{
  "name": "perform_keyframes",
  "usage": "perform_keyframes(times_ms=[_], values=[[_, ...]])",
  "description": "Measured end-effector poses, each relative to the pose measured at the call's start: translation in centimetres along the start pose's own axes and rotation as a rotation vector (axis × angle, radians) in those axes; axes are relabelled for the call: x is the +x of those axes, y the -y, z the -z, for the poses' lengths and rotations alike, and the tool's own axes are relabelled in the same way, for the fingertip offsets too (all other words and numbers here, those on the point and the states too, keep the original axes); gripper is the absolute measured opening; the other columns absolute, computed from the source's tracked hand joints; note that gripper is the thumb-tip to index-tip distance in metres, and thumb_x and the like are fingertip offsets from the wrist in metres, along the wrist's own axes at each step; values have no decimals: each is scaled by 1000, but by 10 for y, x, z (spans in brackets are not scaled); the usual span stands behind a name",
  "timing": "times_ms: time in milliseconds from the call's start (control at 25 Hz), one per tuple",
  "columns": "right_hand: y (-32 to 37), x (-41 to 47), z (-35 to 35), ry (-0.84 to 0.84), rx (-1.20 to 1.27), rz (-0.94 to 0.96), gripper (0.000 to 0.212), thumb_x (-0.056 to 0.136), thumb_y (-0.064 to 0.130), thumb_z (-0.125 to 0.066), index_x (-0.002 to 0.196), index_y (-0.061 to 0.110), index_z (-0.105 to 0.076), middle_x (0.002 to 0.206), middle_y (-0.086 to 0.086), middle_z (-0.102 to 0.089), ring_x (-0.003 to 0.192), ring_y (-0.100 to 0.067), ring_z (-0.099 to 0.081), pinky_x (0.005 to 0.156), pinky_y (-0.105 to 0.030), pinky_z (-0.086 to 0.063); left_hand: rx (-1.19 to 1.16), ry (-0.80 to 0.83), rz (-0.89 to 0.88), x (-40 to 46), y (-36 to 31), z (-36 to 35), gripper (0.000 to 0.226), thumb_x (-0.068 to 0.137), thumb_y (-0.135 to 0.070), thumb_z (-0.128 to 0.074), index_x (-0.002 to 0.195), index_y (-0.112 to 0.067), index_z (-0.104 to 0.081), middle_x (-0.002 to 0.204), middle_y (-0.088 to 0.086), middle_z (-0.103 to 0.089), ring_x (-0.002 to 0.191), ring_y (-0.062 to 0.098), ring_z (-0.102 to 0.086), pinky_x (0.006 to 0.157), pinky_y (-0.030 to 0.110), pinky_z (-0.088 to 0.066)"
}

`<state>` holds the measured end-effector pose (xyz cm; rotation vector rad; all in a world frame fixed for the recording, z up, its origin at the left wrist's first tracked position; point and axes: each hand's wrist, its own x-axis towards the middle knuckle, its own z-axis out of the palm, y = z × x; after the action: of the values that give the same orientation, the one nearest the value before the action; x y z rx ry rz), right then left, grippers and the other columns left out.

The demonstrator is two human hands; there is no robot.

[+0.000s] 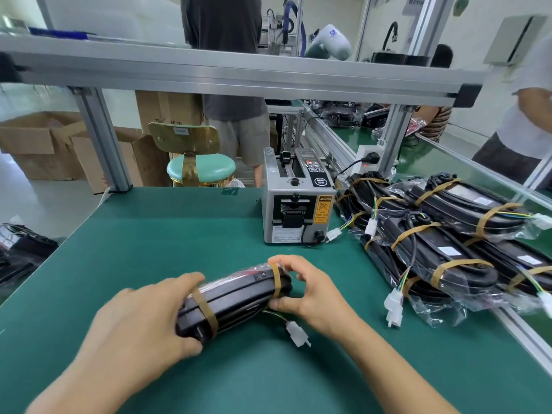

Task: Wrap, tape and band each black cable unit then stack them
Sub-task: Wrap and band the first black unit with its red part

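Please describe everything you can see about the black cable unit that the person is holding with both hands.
The black cable unit is a long, flat, ribbed black body in clear plastic wrap, lying tilted just above the green table. Two tan rubber bands circle it, one near each end. Thin coloured wires leave its right end to a white connector resting on the table. The left hand grips the near end; the right hand has its fingers at the far band.
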<state>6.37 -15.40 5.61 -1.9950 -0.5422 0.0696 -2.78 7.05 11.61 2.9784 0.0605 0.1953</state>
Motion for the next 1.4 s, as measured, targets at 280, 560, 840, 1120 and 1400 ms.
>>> perform_keyframes(times_ms=[280, 560, 840, 1120, 1400], values=[[-3, -20, -9, -253, -140, 266, 55, 65, 15, -82, 115, 27, -62, 119, 17, -55, 115, -5, -51, 99, -17, -36, -416, -353, -97, -29, 18, -36, 56, 49, -47, -70, 104, -41, -61, 98, -26, -65, 76, 2, -62, 73, 18, -49], [31, -19, 31, 137, 467, 47, 93, 56, 22, -83, 138, 30, -39, 138, 7, -54, 132, -11, -46, 113, -33, -33, -1328, -117, -40, -28, 37, -53, 90, 17, 1, -93, 101, -23, -74, 90, 13, -74, 75, 14, -69, 70, 23, -56], [62, -36, 28, 222, 532, 170, 68, 66, 8, -77, 130, 11, -53, 125, -8, -64, 117, -22, -60, 96, -27, -45, -1923, 64, 67, -23, 25, -95, 75, 39, 47, -52, 82, -9, -79, 78, 21, -70, 61, 20, -68, 54, 22, -54], [92, -43, 27, 147, 372, 240, 52, 75, 14, -78, 124, 22, -60, 118, -4, -67, 112, -20, -63, 93, -25, -48, -2203, 384, -142, 6, 19, -88, 91, 70, 47, -8, 116, -5, -67, 86, 32, -65, 73, 27, -67, 70, 26, -54], [43, -4, 12, -188, 405, -78, 27, 83, 41, -64, 109, 37, -64, 112, 11, -69, 109, -8, -63, 92, -26, -49, -2249, -45, 331, 31, 66, -74, 30, 72, -13, -71, 101, -5, -72, 93, 15, -72, 80, 23, -70, 67, 33, -59]])
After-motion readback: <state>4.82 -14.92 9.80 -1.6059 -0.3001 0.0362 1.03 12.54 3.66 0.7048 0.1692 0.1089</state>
